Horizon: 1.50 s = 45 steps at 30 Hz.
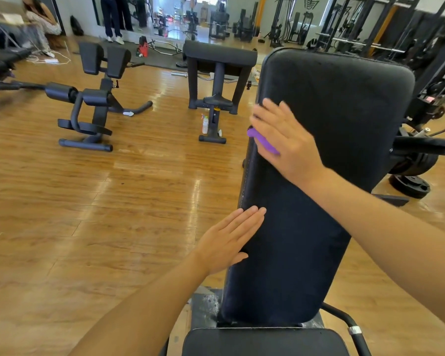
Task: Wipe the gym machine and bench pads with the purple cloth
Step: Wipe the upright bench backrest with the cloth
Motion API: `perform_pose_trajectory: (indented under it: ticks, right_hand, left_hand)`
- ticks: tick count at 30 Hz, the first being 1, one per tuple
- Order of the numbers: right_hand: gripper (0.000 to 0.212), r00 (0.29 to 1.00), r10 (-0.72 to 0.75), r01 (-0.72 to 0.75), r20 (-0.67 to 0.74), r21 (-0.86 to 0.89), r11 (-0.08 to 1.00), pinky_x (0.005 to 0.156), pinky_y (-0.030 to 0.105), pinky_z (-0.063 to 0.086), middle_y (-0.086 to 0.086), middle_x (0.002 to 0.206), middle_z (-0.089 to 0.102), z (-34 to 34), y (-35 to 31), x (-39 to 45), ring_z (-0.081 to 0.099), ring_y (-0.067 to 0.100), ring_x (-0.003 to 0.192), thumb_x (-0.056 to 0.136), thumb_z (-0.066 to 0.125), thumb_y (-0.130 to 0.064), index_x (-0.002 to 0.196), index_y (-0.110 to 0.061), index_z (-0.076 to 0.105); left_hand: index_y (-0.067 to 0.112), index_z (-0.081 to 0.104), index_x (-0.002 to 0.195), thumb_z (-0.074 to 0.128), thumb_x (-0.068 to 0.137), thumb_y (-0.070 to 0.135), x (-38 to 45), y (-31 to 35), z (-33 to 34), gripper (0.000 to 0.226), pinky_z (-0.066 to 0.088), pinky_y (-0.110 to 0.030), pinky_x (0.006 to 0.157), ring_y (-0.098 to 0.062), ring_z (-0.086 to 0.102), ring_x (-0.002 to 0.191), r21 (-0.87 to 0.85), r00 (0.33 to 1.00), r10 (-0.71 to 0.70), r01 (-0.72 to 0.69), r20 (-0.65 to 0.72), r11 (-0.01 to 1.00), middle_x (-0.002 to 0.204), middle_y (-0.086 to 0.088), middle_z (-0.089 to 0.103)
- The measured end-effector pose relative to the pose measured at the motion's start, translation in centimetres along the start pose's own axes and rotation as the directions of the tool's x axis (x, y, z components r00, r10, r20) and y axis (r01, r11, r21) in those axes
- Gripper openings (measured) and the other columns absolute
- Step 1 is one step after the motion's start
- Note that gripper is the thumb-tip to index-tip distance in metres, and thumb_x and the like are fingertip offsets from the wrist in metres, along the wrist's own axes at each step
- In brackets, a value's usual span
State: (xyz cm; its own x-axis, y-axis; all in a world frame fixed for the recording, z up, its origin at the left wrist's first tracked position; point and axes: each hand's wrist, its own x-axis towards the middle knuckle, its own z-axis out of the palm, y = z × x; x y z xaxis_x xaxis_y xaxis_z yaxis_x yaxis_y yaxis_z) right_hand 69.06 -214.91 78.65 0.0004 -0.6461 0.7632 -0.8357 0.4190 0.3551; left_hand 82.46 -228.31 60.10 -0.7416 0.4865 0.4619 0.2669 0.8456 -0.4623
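A long black back pad of a bench rises in front of me, with its black seat pad at the bottom edge. My right hand lies flat with straight fingers on the pad's left side and presses the purple cloth against it. Only a small fold of the cloth shows under the palm. My left hand is open, its straight fingertips touching the pad's left edge lower down.
Wooden floor lies to the left. A black back-extension machine and a preacher-curl bench stand beyond, with a spray bottle at its foot. Weight plates and racks are at the right. People are by the mirror at the back.
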Motion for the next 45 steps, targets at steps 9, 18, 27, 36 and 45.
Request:
perform_pose_trajectory:
  ticks: [9, 18, 27, 36, 45]
  right_hand:
    - [0.033, 0.87, -0.402, 0.414, 0.287, 0.018, 0.91, 0.116, 0.041, 0.034, 0.017, 0.138, 0.057, -0.1, -1.2, -3.0, 0.051, 0.029, 0.132, 0.102, 0.049, -0.016, 0.129, -0.001, 0.061]
    - [0.031, 0.994, 0.111, -0.11, -0.002, 0.069, 0.992, 0.115, 0.044, 0.035, 0.013, 0.134, 0.06, 1.1, -3.7, -4.0, 0.048, 0.029, 0.134, 0.096, 0.063, -0.014, 0.125, -0.002, 0.064]
    - [0.028, 0.995, -0.077, 0.078, 0.058, -0.014, 0.997, 0.112, 0.041, 0.039, 0.016, 0.133, 0.061, 0.4, -2.7, -4.1, 0.054, 0.027, 0.129, 0.095, 0.063, -0.012, 0.12, 0.0, 0.066]
    - [0.036, 0.988, 0.13, -0.126, -0.081, 0.059, 0.99, 0.115, 0.041, 0.036, 0.015, 0.134, 0.06, 1.1, -2.2, -2.6, 0.051, 0.029, 0.132, 0.095, 0.063, -0.011, 0.128, 0.002, 0.061]
    - [0.034, 0.994, 0.11, -0.109, -0.015, 0.056, 0.992, 0.113, 0.037, 0.039, 0.014, 0.133, 0.06, 1.4, -4.4, -8.7, 0.053, 0.027, 0.13, 0.097, 0.062, -0.015, 0.128, -0.001, 0.06]
  left_hand:
    - [-0.001, -0.003, 0.157, 0.055, 0.091, 0.062, -0.1, -0.3, 0.2, 0.108, -0.002, -0.043, 0.125, -0.03, -0.007, 0.153, -0.001, 1.0, 0.018, -0.018, 0.011, 1.0, 0.166, -0.017, -0.01]
    - [0.0, -0.002, 0.158, 0.057, 0.09, 0.062, -0.2, 0.1, -0.2, 0.108, -0.005, -0.043, 0.125, -0.03, -0.008, 0.153, 0.009, 0.999, -0.011, 0.011, 0.036, 1.0, 0.166, -0.016, -0.009]
    - [0.0, -0.003, 0.157, 0.058, 0.089, 0.062, -0.2, 0.3, -0.4, 0.111, -0.006, -0.042, 0.124, -0.029, -0.009, 0.153, 0.005, 0.998, -0.034, 0.034, 0.055, 0.999, 0.166, -0.015, -0.01]
    - [0.003, 0.007, 0.159, 0.062, 0.088, 0.06, -0.3, 0.2, -0.6, 0.106, 0.0, -0.042, 0.124, -0.027, -0.004, 0.154, -0.021, 0.996, -0.022, 0.024, 0.088, 0.999, 0.167, -0.013, -0.002]
    - [0.002, -0.003, 0.157, 0.066, 0.086, 0.057, -0.3, 0.6, -0.8, 0.114, -0.004, -0.042, 0.124, -0.028, -0.005, 0.153, -0.038, 0.995, -0.047, 0.05, 0.09, 0.998, 0.165, -0.014, -0.01]
